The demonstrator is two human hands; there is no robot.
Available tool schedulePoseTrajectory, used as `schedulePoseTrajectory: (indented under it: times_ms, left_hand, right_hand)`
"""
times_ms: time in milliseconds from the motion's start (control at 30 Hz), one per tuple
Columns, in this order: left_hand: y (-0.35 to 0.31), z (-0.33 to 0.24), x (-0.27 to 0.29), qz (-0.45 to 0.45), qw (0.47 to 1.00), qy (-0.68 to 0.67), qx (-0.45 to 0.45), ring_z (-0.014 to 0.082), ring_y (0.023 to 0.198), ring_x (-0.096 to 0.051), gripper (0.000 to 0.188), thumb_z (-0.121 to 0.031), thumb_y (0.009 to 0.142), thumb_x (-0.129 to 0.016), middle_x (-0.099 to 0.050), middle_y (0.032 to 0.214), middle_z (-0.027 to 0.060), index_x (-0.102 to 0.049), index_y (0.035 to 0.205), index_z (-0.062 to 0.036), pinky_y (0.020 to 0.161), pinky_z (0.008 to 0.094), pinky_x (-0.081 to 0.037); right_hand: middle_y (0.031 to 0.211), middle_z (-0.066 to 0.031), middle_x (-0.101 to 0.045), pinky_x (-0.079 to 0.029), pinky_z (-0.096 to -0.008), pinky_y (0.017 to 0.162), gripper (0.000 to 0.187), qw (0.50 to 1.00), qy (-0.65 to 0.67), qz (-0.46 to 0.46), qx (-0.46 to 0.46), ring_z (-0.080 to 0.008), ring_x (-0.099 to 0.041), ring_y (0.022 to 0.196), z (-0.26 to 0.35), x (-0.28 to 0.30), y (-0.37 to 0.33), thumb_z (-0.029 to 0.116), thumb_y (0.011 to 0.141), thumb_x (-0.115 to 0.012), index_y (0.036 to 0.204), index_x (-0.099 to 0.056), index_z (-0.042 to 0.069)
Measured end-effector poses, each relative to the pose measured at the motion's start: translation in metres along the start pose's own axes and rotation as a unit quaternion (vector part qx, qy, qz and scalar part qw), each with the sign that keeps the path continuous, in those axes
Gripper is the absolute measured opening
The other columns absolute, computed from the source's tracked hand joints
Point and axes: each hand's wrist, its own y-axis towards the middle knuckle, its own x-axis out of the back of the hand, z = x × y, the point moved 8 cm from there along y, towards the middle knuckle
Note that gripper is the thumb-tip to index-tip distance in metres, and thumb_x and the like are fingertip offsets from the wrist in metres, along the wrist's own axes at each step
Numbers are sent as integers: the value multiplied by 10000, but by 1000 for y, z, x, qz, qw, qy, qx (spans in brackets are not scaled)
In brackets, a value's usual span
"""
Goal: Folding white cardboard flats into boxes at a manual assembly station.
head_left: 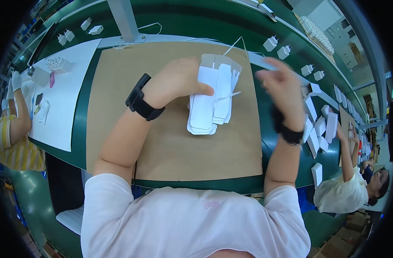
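A stack of flat white carton blanks [207,105] lies on the brown cardboard sheet [114,124] in front of me. My left hand [179,79] grips its left side, the thumb pressed on top and the other fingers hidden from sight. Some blanks fan out on the right side of the stack, and narrow flaps stick out there. Off to the right, my right hand [284,88] is lifted apart from the stack. Motion blurs its bent fingers, so I cannot tell whether they hold anything.
White folded boxes [321,129] lie heaped at the right, near a co-worker [345,189]. Several white plug adapters [283,52] stand along the far green surface. A metal post [123,21] rises behind the sheet. Another person [15,137] works at the left beside a white sheet [67,103].
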Motion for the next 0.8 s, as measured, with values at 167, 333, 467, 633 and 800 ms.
schedulePoseTrajectory:
  times_ms: [167,333,467,633,800]
  left_hand:
    - [5,-5,-9,-22,999,-38,-21,343,835,-598,518,-321,634,-751,-612,826,216,-575,925,69,728,377,-475]
    - [3,-15,4,-122,990,-34,-58,351,838,-596,526,-306,654,-743,-605,831,200,-567,992,57,725,380,-477]
    - [2,-22,9,-74,956,-282,-33,303,877,-595,599,-284,741,-699,-591,941,189,-466,1200,23,770,343,-470]
    - [-4,-55,3,-57,858,-484,-161,286,930,-588,604,-210,852,-578,-573,1074,200,-295,1350,-17,812,349,-460]
    - [-18,-71,4,-71,919,-355,-155,413,924,-580,551,-137,926,-417,-548,1102,268,-154,1403,-54,821,386,-452]
  right_hand:
    - [747,-99,-623,-461,-250,590,326,998,-35,42,43,-155,-580,639,15,-66,-4,121,758,-674,1045,-560,17]
    - [705,-72,-590,-453,-241,562,294,997,-47,-38,54,-128,-572,625,28,-46,-5,67,741,-684,1000,-551,24]
    - [729,-36,-595,-424,-187,557,235,941,330,-47,55,-76,-536,640,40,-12,-5,18,791,-632,1005,-537,14]
    - [790,-26,-610,-455,-208,605,451,936,326,-59,121,-85,-549,683,42,-14,-5,61,864,-588,1295,-458,46]
    - [931,-96,-650,-501,-227,649,358,971,70,-114,198,-124,-610,747,56,-12,-18,98,837,-624,1188,-564,61]
